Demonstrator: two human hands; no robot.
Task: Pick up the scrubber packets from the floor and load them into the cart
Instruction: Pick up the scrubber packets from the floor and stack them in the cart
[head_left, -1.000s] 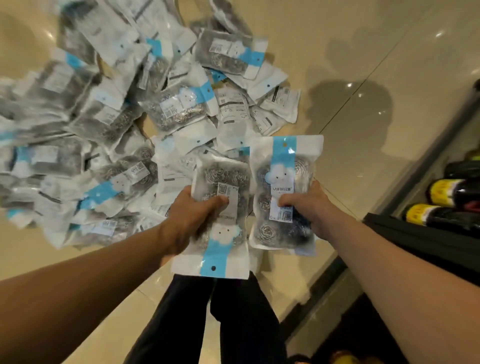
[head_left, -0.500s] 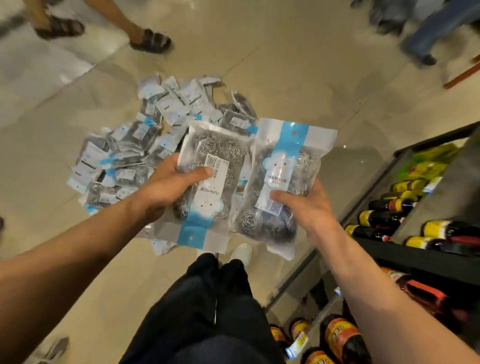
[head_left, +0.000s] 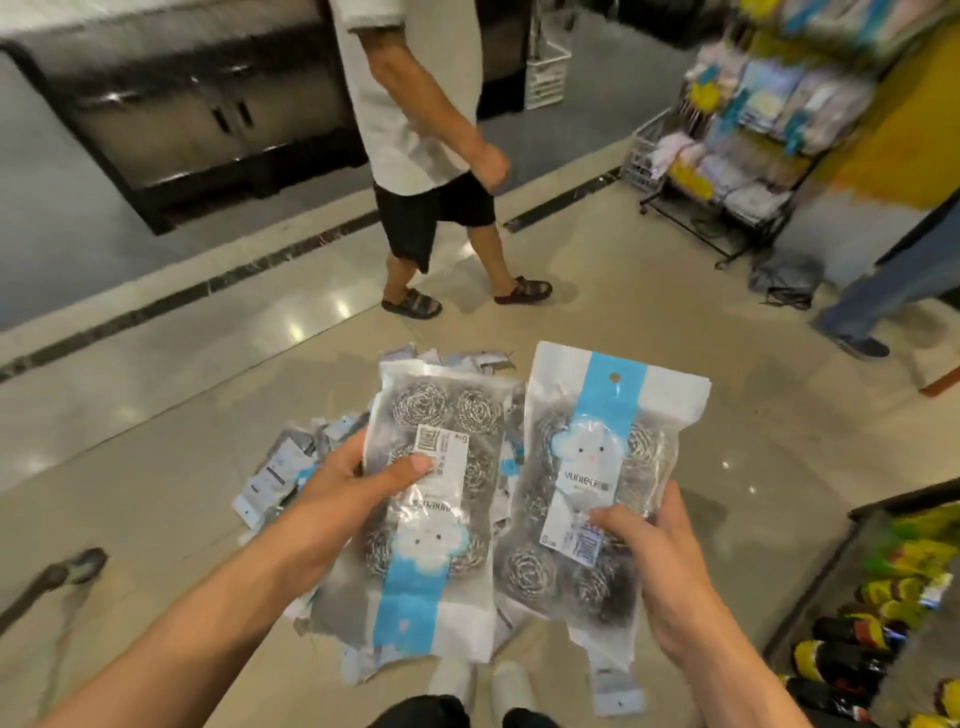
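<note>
Left hand (head_left: 343, 499) grips a steel-wool scrubber packet (head_left: 431, 514), thumb curled over its white barcode label; the packet is upside down, blue stripe toward the person. More packets seem stacked under it, count unclear. Right hand (head_left: 654, 566) holds a second scrubber packet (head_left: 597, 483) upright, hang hole on top, thumb pinching the lower label. The two packets sit side by side, edges nearly touching, held above the floor. Beneath and behind them, a heap of loose packets (head_left: 291, 467) lies on the glossy tile floor (head_left: 156, 415). A passer-by in black shorts (head_left: 436, 213) and sandals crosses beyond the heap. Bottle shelf (head_left: 857, 639) at lower right; wire rack of cloths (head_left: 737, 130) upper right.
</note>
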